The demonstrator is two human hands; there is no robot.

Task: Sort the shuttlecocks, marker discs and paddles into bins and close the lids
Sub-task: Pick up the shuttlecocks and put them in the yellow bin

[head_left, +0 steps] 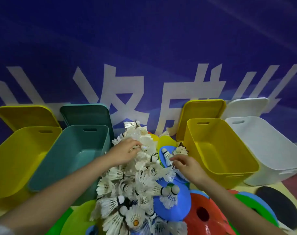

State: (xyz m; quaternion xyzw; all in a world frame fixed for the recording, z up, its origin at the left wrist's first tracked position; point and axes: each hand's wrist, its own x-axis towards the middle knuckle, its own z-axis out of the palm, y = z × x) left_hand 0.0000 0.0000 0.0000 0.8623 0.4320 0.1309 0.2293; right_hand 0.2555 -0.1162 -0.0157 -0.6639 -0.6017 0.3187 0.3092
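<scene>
A big heap of white feather shuttlecocks (137, 187) fills the floor in front of me, lying over coloured marker discs: blue (178, 204), red (210, 216), yellow (166, 143), green (80, 217). My left hand (123, 154) reaches into the top of the heap, fingers curled among the feathers. My right hand (186, 165) hovers with bent fingers at a shuttlecock (166, 156) lying on a small blue disc. A black paddle (279, 206) lies at the right.
Four open bins stand in a row: yellow (13, 160), teal (71, 155), yellow (217, 148), white (263, 145). Their lids lean behind them against a blue banner wall: yellow (25, 116), teal (86, 114), yellow (203, 109), white (246, 106).
</scene>
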